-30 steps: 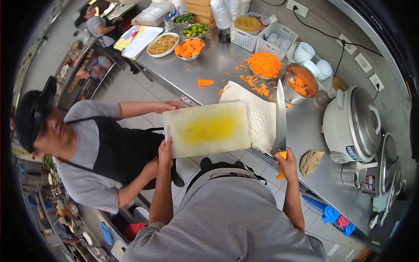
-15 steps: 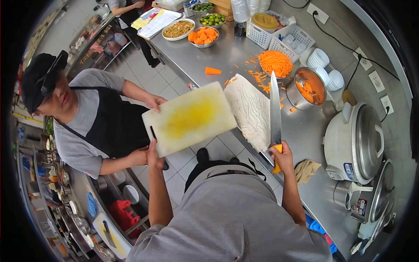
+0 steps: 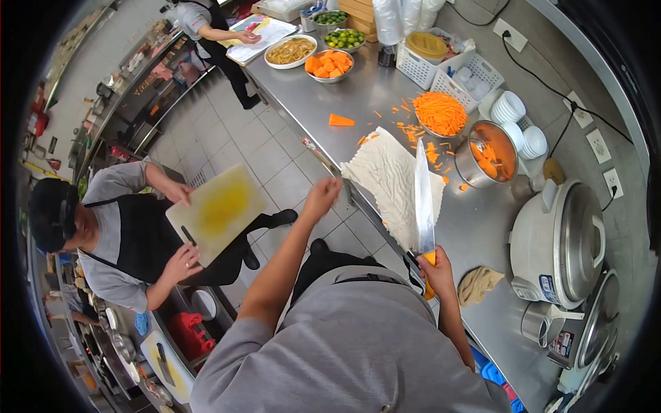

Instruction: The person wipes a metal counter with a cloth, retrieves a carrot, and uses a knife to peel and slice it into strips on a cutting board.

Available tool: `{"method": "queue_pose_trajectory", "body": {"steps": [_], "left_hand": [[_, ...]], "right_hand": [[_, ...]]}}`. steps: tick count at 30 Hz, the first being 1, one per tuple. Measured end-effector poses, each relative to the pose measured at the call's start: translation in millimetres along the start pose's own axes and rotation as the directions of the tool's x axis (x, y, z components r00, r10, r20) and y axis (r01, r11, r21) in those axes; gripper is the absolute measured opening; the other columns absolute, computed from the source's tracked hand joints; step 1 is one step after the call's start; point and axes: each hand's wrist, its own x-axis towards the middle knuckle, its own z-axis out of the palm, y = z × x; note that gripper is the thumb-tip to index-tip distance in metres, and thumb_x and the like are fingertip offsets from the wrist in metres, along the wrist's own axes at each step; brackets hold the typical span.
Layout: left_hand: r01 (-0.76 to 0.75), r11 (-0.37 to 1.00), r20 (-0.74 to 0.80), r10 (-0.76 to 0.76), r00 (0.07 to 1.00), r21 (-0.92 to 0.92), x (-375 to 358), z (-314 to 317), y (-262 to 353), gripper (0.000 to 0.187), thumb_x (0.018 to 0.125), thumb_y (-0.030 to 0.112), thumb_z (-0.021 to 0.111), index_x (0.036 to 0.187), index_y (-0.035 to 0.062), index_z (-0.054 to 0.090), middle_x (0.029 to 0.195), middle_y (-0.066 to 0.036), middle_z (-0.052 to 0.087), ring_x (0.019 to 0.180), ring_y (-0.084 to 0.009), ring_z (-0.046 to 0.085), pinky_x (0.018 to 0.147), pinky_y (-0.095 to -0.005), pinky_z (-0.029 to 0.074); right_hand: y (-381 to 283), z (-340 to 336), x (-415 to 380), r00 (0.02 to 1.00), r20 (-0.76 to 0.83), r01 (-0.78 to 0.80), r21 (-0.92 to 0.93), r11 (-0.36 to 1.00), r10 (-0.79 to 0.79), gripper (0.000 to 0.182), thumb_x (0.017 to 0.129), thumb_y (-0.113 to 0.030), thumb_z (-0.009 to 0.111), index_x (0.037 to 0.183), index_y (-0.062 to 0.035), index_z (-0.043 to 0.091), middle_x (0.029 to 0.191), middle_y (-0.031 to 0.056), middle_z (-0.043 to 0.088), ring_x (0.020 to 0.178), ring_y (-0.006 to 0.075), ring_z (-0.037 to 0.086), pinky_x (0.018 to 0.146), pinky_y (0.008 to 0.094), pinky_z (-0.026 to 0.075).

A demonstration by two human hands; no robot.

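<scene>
My right hand (image 3: 436,270) is closed round the yellow handle of a large knife (image 3: 425,199), its blade pointing away over a white cloth (image 3: 385,179) on the steel counter. My left hand (image 3: 321,197) is in the air left of the cloth, fingers curled together; what is in it, if anything, is too small to tell. To the left a co-worker in a black apron (image 3: 148,234) holds a yellow-stained cutting board (image 3: 219,212) with both hands. Beyond the cloth lie a carrot piece (image 3: 341,120) and a bowl of shredded carrot (image 3: 441,113).
A steel pot (image 3: 485,155) with carrot pieces, a tan rag (image 3: 480,286) and a big cooker (image 3: 558,244) stand along the counter (image 3: 365,89). Bowls of carrot chunks (image 3: 329,65) and limes (image 3: 344,40) sit farther back. Another person (image 3: 213,41) is at the counter's far end.
My left hand has let go of the cutting board and moved up and right. The co-worker has moved left and down with the board. The far person now reaches over the papers.
</scene>
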Motion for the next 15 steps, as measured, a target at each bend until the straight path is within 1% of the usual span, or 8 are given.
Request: {"method": "queue_pose_trajectory", "body": {"steps": [2,5,7,8,11,13,14,15], "left_hand": [[-0.266,0.934,-0.084,0.292,0.953,0.239,56,-10,22,0.026,0.089,0.015,0.065,0.112,0.0028,0.063,0.091,-0.007,0.066,0.066,-0.0133,0.058,0.062,-0.028,0.048],[-0.386,0.881,-0.16,0.438,0.885,0.274,127,-19,48,0.036,0.083,0.007,0.066,0.118,0.0033,0.061,0.108,-0.012,0.065,0.08,-0.0224,0.063,0.074,-0.0339,0.051],[-0.508,0.639,-0.19,0.711,0.678,0.578,167,-26,48,0.041,0.081,0.009,0.068,0.121,0.0039,0.06,0.121,-0.013,0.061,0.095,-0.0318,0.063,0.084,-0.0403,0.051],[-0.523,0.635,-0.18,0.717,0.674,0.568,176,-28,48,0.041,0.081,0.009,0.068,0.121,0.0039,0.06,0.121,-0.013,0.061,0.095,-0.0318,0.063,0.084,-0.0403,0.051],[-0.387,0.7,-0.097,0.543,0.834,0.6,198,-40,45,0.045,0.079,0.013,0.07,0.122,0.0041,0.059,0.121,-0.013,0.061,0.102,-0.0381,0.061,0.088,-0.0451,0.049],[-0.346,0.729,0.14,0.329,0.934,0.591,205,-56,43,0.043,0.083,0.017,0.069,0.122,0.0021,0.059,0.111,-0.01,0.065,0.092,-0.03,0.065,0.08,-0.0394,0.052],[-0.349,0.729,0.143,0.33,0.933,0.589,206,-64,45,0.043,0.083,0.017,0.069,0.122,0.0021,0.059,0.111,-0.01,0.065,0.092,-0.03,0.065,0.08,-0.0394,0.052],[-0.17,0.95,0.199,0.12,0.973,0.262,204,-76,43,0.041,0.086,0.019,0.068,0.123,0.0017,0.058,0.104,-0.008,0.065,0.086,-0.0241,0.065,0.074,-0.0353,0.052]], "right_hand": [[-6,8,-4,1.0,-0.002,-0.009,-0.008,1.0,0.009,0.023,0.09,-0.006,0.066,0.107,-0.0047,0.051,0.074,0.0003,0.056,0.054,0.0075,0.052,0.049,0.0221,0.043],[-11,18,-7,0.998,-0.062,0.005,0.025,1.0,-0.003,0.021,0.089,-0.008,0.067,0.103,-0.0039,0.052,0.074,0.0001,0.056,0.054,0.0077,0.052,0.049,0.0231,0.044],[-15,28,-7,0.997,-0.07,0.021,0.017,1.0,-0.019,0.022,0.089,-0.007,0.068,0.104,-0.0037,0.052,0.075,-0.0001,0.057,0.054,0.0075,0.052,0.05,0.0227,0.044],[-17,35,-5,0.996,-0.088,0.024,0.02,1.0,-0.022,0.022,0.089,-0.007,0.068,0.104,-0.0037,0.052,0.075,-0.0001,0.057,0.054,0.0075,0.052,0.05,0.0227,0.044],[-24,61,2,0.995,-0.096,0.042,0.055,0.998,-0.037,0.021,0.089,-0.007,0.068,0.105,-0.0036,0.053,0.075,-0.0012,0.056,0.054,0.0068,0.051,0.05,0.0223,0.043],[-35,82,9,0.993,-0.111,0.04,0.042,0.998,-0.035,0.021,0.089,-0.006,0.068,0.104,-0.0038,0.054,0.075,-0.0013,0.056,0.054,0.0066,0.051,0.05,0.0224,0.042],[-40,92,15,0.994,-0.106,0.036,0.032,0.999,-0.032,0.02,0.089,-0.006,0.067,0.104,-0.004,0.054,0.075,-0.0015,0.056,0.054,0.0064,0.051,0.05,0.0224,0.042],[-43,102,21,0.994,-0.1,0.053,0.028,0.998,-0.05,0.02,0.089,-0.007,0.068,0.103,-0.0042,0.054,0.074,-0.0014,0.056,0.055,0.0063,0.051,0.051,0.0222,0.042]]}}
